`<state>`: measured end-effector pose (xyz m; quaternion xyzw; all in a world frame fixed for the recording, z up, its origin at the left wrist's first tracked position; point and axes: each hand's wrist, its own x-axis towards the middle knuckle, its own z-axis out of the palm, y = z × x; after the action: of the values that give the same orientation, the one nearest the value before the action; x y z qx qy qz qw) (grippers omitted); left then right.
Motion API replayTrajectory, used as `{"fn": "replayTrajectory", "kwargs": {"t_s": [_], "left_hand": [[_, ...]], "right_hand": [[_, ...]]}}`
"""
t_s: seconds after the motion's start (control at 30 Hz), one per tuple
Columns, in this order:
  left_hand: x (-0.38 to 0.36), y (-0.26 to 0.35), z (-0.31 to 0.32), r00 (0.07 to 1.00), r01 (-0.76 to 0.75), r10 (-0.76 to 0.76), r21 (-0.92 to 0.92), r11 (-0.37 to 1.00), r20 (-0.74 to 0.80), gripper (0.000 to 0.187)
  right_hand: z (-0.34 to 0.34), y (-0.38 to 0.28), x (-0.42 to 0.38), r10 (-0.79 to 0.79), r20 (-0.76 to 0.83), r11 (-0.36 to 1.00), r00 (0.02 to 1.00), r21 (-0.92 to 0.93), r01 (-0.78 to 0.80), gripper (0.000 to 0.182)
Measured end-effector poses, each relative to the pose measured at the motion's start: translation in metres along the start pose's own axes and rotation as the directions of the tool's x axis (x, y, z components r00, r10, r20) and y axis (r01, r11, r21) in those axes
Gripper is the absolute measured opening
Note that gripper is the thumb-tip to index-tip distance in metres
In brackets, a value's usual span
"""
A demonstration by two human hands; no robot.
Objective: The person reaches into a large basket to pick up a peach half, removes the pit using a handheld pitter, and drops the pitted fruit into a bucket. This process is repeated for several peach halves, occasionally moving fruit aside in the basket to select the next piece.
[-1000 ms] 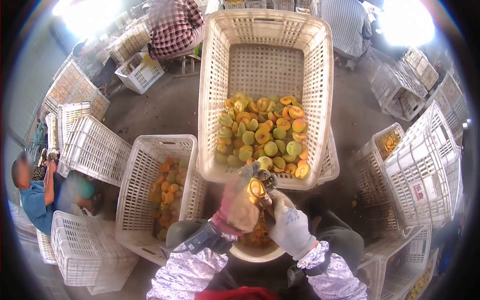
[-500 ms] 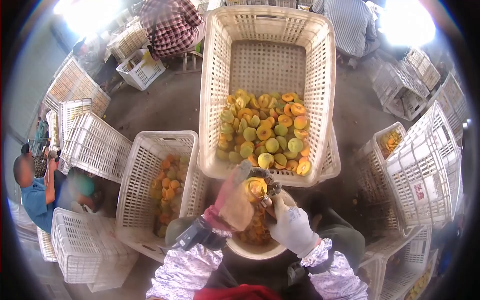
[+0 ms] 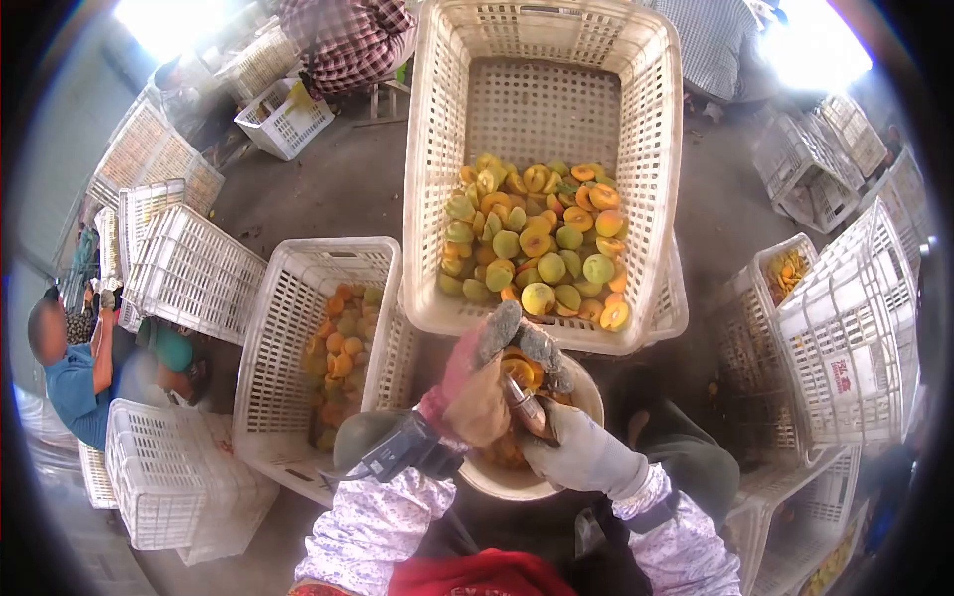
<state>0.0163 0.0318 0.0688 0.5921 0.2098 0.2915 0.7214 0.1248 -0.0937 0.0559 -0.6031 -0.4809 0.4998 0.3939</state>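
My left hand (image 3: 479, 382), in a pink and grey glove with a tan patch, is closed around a cut yellow peach (image 3: 524, 372) with orange flesh. In a whitish glove, my right hand (image 3: 591, 455) grips a short pitting tool (image 3: 527, 405) with a metal blade and brownish handle. Its metal end points at the peach and appears to touch it. Beneath both hands stands a pale bucket (image 3: 591, 392) with orange fruit pieces inside, partly hidden by my gloves. Just ahead, a large white crate (image 3: 422, 199) holds many halved peaches (image 3: 537, 238).
To the left, another white crate (image 3: 253, 382) contains orange and greenish fruit. Stacked crates (image 3: 189, 273) rise beyond it, near a person in blue (image 3: 75, 382). More crates (image 3: 845, 338) stand on the right. A person in a checked shirt (image 3: 343, 45) sits at the back.
My hands have turned slightly, and the tool's metal end now shows more clearly against the peach. The view has shifted, so the large crate sits higher in the picture.
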Motion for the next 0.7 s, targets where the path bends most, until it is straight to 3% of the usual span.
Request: {"fn": "replayTrajectory", "kwargs": {"t_s": [0.03, 0.07, 0.1, 0.13, 0.2, 0.23, 0.3, 0.33, 0.37, 0.43, 0.47, 0.5, 0.53, 0.57, 0.6, 0.63, 0.67, 0.7], "left_hand": [[-0.001, 0.000, -0.001, 1.000, -0.003, 0.003, 0.000, 1.000, -0.001, 0.020], [-0.002, 0.004, -0.003, 0.998, 0.010, -0.005, -0.089, 0.996, 0.059, 0.021], [-0.001, 0.013, -0.001, 0.993, 0.030, -0.009, -0.177, 0.984, 0.121, 0.023], [0.000, 0.011, 0.000, 0.992, 0.032, -0.010, -0.180, 0.983, 0.125, 0.023], [0.006, 0.000, 0.001, 0.945, 0.299, -0.323, -0.545, 0.783, 0.054, 0.027], [0.011, -0.004, -0.008, 0.947, 0.295, -0.318, -0.548, 0.783, 0.055, 0.027], [0.012, -0.004, -0.043, 0.922, 0.273, -0.383, -0.591, 0.759, -0.065, 0.031], [0.007, 0.001, -0.055, 0.946, 0.156, -0.292, -0.591, 0.791, -0.140, 0.037], [0.002, 0.007, -0.069, 0.957, 0.037, -0.196, -0.582, 0.812, -0.212, 0.043], [-0.019, 0.033, -0.101, 0.935, 0.052, -0.083, -0.098, 0.994, -0.344, 0.038], [-0.032, 0.022, -0.133, 0.900, 0.057, -0.017, 0.078, 0.995, -0.436, 0.035], [-0.040, 0.016, -0.155, 0.858, 0.077, 0.065, 0.252, 0.965, -0.509, 0.033], [-0.048, 0.016, -0.177, 0.861, 0.082, 0.065, 0.263, 0.961, -0.504, 0.033], [-0.050, 0.021, -0.188, 0.887, 0.348, 0.000, 0.668, 0.658, -0.461, 0.036], [-0.049, 0.025, -0.188, 0.887, 0.461, -0.078, 0.876, 0.140, -0.455, 0.041], [-0.045, 0.025, -0.182, 0.889, 0.458, -0.079, 0.878, 0.135, -0.452, 0.041], [-0.035, 0.029, -0.162, 0.940, 0.341, 0.029, 0.935, -0.099, -0.339, 0.043], [-0.022, 0.031, -0.139, 0.975, 0.221, 0.104, 0.916, -0.335, -0.197, 0.045]], "right_hand": [[-0.006, -0.005, 0.001, -0.002, 0.001, 1.000, 1.000, -0.002, 0.002, 0.016], [-0.015, -0.010, 0.002, 0.162, 0.201, 0.962, 0.966, 0.188, -0.200, 0.022], [-0.021, -0.013, 0.002, 0.271, 0.416, 0.848, 0.868, 0.324, -0.420, 0.029], [-0.023, -0.013, 0.002, 0.275, 0.412, 0.847, 0.869, 0.325, -0.422, 0.029], [-0.028, -0.012, 0.003, 0.286, 0.421, 0.849, 0.861, 0.307, -0.431, 0.032], [-0.027, -0.012, 0.002, 0.287, 0.419, 0.851, 0.861, 0.301, -0.430, 0.032], [-0.019, -0.007, -0.008, 0.197, 0.144, 0.972, 0.970, -0.156, -0.175, 0.028], [-0.010, 0.044, -0.012, -0.256, 0.222, 0.759, 0.941, -0.557, 0.338, 0.028], [-0.005, 0.043, -0.023, 0.005, 0.060, 0.790, 0.998, -0.612, 0.033, 0.026], [0.000, 0.041, -0.032, 0.136, 0.052, 0.671, 0.989, -0.740, -0.053, 0.029], [0.003, 0.041, -0.033, 0.132, 0.051, 0.678, 0.990, -0.734, -0.052, 0.029], [0.006, 0.040, -0.034, 0.152, 0.041, 0.600, 0.988, -0.798, -0.060, 0.027], [0.008, 0.039, -0.035, 0.172, 0.026, 0.517, 0.985, -0.853, -0.068, 0.026], [0.007, 0.036, -0.037, 0.169, 0.022, 0.526, 0.985, -0.847, -0.071, 0.026], [0.004, 0.032, -0.039, 0.112, 0.005, 0.525, 0.994, -0.850, -0.055, 0.023], [0.001, 0.027, -0.041, 0.056, -0.010, 0.519, 0.998, -0.854, -0.037, 0.021], [-0.004, 0.025, -0.042, 0.055, -0.013, 0.520, 0.998, -0.853, -0.039, 0.021], [-0.010, 0.023, -0.044, -0.059, -0.070, 0.436, 0.996, -0.899, -0.037, 0.019]]}}
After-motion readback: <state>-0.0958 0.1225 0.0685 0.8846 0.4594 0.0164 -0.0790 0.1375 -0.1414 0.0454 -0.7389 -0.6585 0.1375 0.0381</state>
